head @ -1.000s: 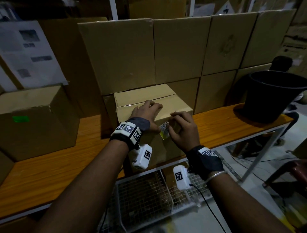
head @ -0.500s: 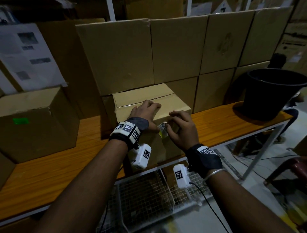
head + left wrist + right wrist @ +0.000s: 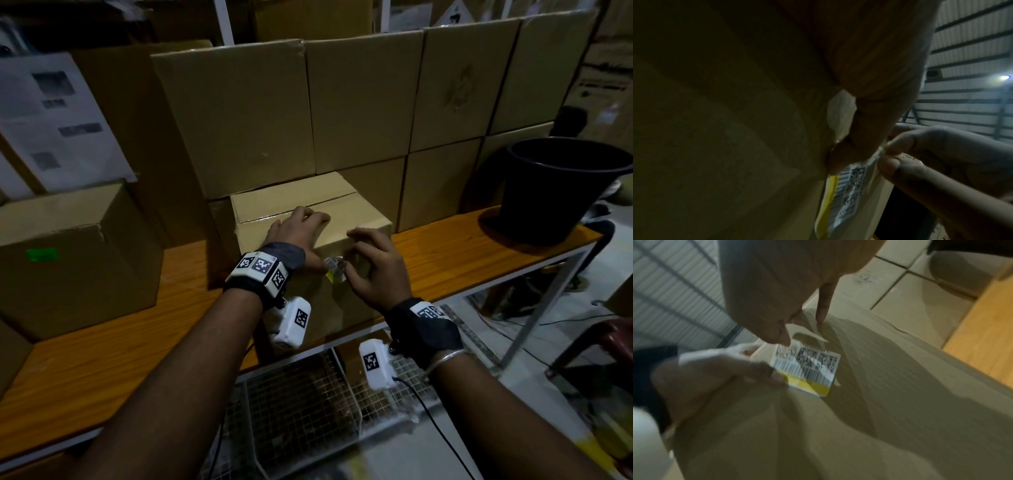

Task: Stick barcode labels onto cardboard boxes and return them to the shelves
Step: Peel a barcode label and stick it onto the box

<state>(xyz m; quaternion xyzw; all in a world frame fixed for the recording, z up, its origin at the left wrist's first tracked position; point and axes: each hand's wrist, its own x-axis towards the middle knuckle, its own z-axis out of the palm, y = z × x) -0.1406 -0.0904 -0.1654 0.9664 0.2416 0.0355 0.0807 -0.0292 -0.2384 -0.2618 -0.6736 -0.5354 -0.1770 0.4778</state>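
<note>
A small cardboard box [image 3: 356, 219] stands on the wooden bench, its front face toward me. A white barcode label [image 3: 335, 270] with a yellow strip lies against that front face, near the top edge. My left hand [image 3: 308, 240] rests over the box's top front edge. Its thumb [image 3: 777, 378] presses the label [image 3: 807, 368] at its lower left corner. My right hand [image 3: 356, 257] is at the label's other side. In the left wrist view, its thumb and forefinger [image 3: 890, 164] pinch the edge of the label [image 3: 851, 186].
Larger cardboard boxes [image 3: 308, 113] are stacked right behind. Another box with a green sticker [image 3: 78, 260] stands at the left. A black bucket [image 3: 561, 192] sits at the bench's right end. Wire baskets [image 3: 301, 411] hang below the bench [image 3: 102, 342].
Hardly anything: my right fingers have shifted slightly at the label. The left hand, the label and the box have stayed in place.
</note>
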